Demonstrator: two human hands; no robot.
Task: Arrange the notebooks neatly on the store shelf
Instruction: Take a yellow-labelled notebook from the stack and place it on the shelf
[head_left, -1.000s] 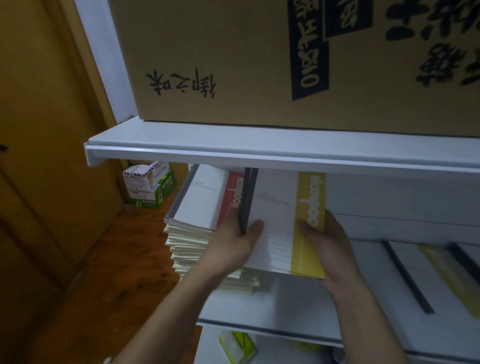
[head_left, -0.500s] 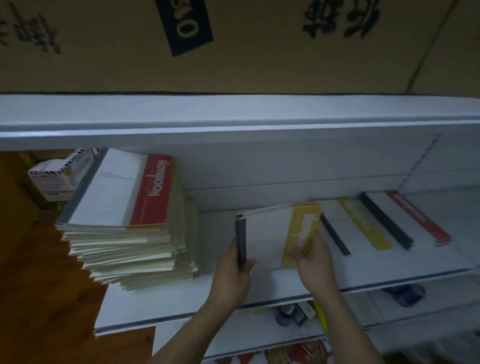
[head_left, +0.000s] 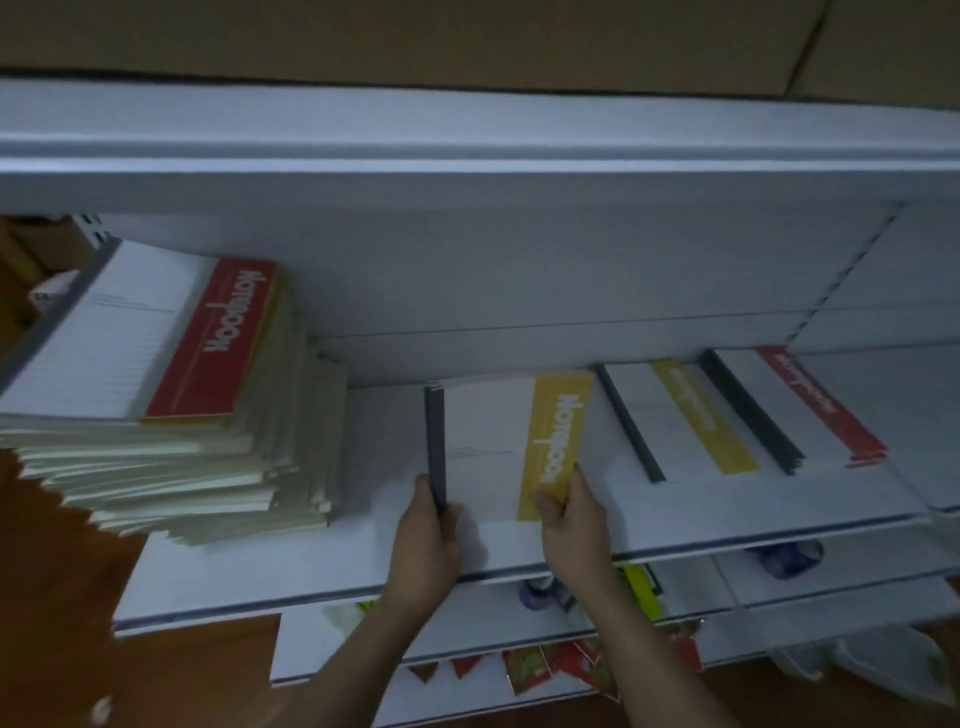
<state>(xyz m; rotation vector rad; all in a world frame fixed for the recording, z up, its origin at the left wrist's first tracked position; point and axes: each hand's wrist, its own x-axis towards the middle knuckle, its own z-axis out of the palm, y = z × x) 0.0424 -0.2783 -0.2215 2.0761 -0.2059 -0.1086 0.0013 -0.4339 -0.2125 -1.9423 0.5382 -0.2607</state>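
Note:
A small bundle of white notebooks with a yellow band (head_left: 498, 441) and dark spine sits low over the white shelf (head_left: 260, 566), mid-shelf. My left hand (head_left: 426, 535) grips its dark spine at the near-left corner. My right hand (head_left: 571, 525) pinches the yellow band at the near-right corner. A tall, ragged stack of notebooks topped by a red-banded one (head_left: 156, 364) stands at the shelf's left end. Right of the bundle lie a yellow-banded notebook (head_left: 685, 415) and a thin pile of red-banded notebooks (head_left: 800, 405).
The shelf above (head_left: 467, 150) overhangs closely and carries cardboard boxes (head_left: 467, 36). Lower shelves hold small packets (head_left: 545, 665) and a purple roll (head_left: 784, 556). Brown floor shows at the left.
Both hands carried the yellow-banded bundle away from the tall left stack, rightward and down to the middle of the shelf. The view swung right, revealing the flat notebooks.

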